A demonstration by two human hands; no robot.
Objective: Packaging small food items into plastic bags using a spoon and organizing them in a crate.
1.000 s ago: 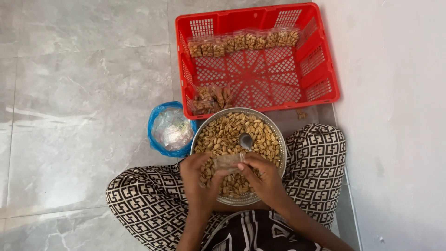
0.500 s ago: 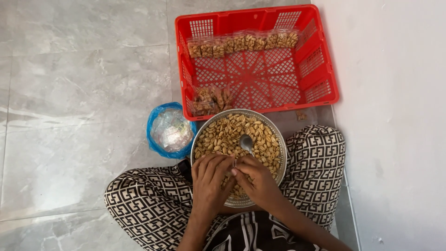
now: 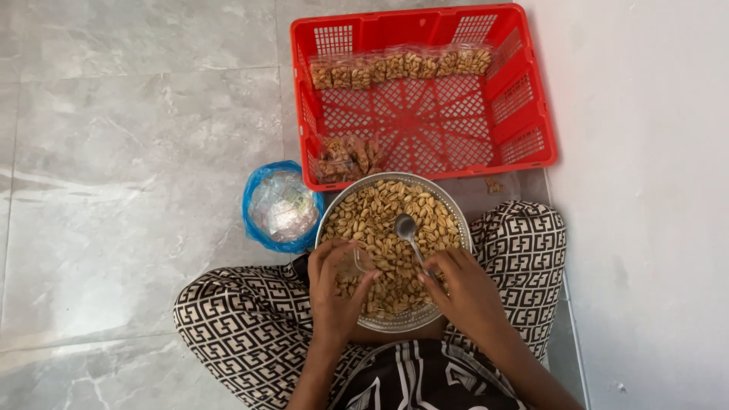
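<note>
A small clear plastic bag (image 3: 357, 262) is pinched open by the left hand (image 3: 338, 292) over the round metal bowl of peanuts (image 3: 391, 231); the metal spoon (image 3: 410, 235) is gripped by the right hand (image 3: 463, 292) — filling appears in hand; a level scoop seems called for next; filled packets (image 3: 399, 64) line the red plastic crate (image 3: 531, 91).

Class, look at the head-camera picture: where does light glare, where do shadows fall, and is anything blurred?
Head view: soft, even daylight; pale glare streaks on the grey floor tiles; faint shadow beside the red basket; peanuts in the metal bowl look sharp; both hands unblurred.
</note>
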